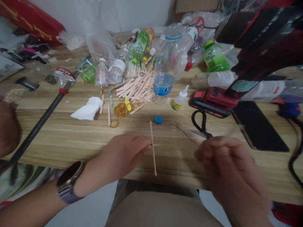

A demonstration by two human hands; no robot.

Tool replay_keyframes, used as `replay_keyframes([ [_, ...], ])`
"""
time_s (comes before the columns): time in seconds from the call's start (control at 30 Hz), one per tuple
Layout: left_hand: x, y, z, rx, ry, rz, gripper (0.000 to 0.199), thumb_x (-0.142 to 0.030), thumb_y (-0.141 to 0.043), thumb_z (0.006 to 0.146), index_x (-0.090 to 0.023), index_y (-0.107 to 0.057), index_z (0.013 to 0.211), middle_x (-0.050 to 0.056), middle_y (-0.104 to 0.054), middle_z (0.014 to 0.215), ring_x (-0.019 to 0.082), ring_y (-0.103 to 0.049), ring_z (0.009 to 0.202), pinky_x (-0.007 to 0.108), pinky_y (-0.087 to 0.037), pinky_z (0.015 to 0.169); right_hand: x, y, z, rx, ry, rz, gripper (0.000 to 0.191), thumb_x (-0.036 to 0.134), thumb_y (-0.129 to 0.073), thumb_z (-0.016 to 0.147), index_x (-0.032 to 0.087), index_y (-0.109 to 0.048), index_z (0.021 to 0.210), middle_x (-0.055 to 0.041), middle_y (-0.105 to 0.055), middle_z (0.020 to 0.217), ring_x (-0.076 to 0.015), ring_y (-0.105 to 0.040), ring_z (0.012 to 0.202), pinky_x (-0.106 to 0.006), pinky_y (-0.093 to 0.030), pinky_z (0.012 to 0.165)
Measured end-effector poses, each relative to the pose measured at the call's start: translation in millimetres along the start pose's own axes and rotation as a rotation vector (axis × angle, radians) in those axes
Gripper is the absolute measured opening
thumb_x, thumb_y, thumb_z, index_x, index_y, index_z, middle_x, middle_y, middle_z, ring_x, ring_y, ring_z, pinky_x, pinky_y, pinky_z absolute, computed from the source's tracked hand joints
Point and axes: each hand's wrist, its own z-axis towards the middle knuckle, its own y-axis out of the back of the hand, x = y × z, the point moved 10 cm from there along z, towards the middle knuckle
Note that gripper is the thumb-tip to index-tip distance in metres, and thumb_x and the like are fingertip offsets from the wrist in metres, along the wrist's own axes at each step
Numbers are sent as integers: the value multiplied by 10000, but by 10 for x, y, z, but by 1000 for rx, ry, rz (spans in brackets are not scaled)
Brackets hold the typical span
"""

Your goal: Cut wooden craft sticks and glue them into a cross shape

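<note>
My left hand (127,151), with a watch (71,179) on its wrist, pinches a thin wooden stick (153,154) near its middle, above the table's front edge. The stick points away from me, with a blue bottle cap (158,119) just beyond its far end. My right hand (229,170) is closed and blurred at the right. A faint thin pale streak shows above its fingers, but I cannot make out what they hold. Scissors with black handles (200,123) lie just beyond the right hand, and a small glue bottle (180,99) stands further back.
Wooden craft sticks (137,86) lie piled behind rubber bands (121,109) and a crumpled tissue (88,108). A large clear bottle (165,63) stands mid-table. A red cordless drill (215,99) and a phone (260,126) are at right. Another person's hand (8,129) is at the left edge.
</note>
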Motion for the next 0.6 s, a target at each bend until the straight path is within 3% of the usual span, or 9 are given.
replay_keyframes([
  [0.1,-19,-188,221,-2,-128,168,259,-32,-431,894,-151,-660,924,82,-693,841,250,-628,801,333,-479,674,-381,-241,-69,149,-284,170,146,376,-709,837,255,-627,833,12,-588,719,-128,-552,602,-242,-500,522],
  [0.23,156,-333,413,-42,-167,202,327,30,-420,861,-91,-664,1042,138,-687,943,275,-610,917,410,-507,806,-627,-350,-149,155,-548,384,218,368,-814,736,230,-673,826,16,-633,780,-123,-628,700,-301,-603,717],
  [0.3,185,-273,394,-95,-167,201,357,24,-406,879,-79,-633,1134,161,-672,1056,285,-578,1037,456,-481,912,-648,-336,-147,146,-587,414,221,363,-828,721,222,-678,801,24,-624,757,-118,-625,699,-290,-600,729],
  [0.4,66,-51,265,-210,-131,122,356,-20,-365,929,-95,-606,1181,163,-653,1152,279,-537,1129,486,-426,1001,-620,-327,-115,158,-541,326,211,356,-819,726,213,-678,791,16,-637,767,-120,-621,711,-250,-568,705],
  [0.47,-21,55,182,-251,-48,-218,274,-136,-404,983,-137,-626,1144,111,-689,1077,242,-589,1032,410,-469,926,-590,-354,-99,164,-490,262,201,348,-810,732,205,-675,771,17,-635,745,-109,-597,688,-215,-528,669],
  [0.53,-109,-131,160,-103,89,-576,217,-252,-478,990,-189,-630,1130,46,-709,1021,200,-636,924,328,-497,814,-557,-388,-86,174,-446,206,196,337,-794,746,201,-654,730,23,-615,701,-104,-563,650,-205,-492,625],
  [0.6,-262,-395,144,66,170,-804,202,-298,-469,996,-202,-645,975,-7,-690,829,159,-624,745,266,-473,662,-510,-433,-68,255,-401,99,196,363,-729,798,211,-625,732,21,-599,678,-125,-555,621,-242,-483,592],
])
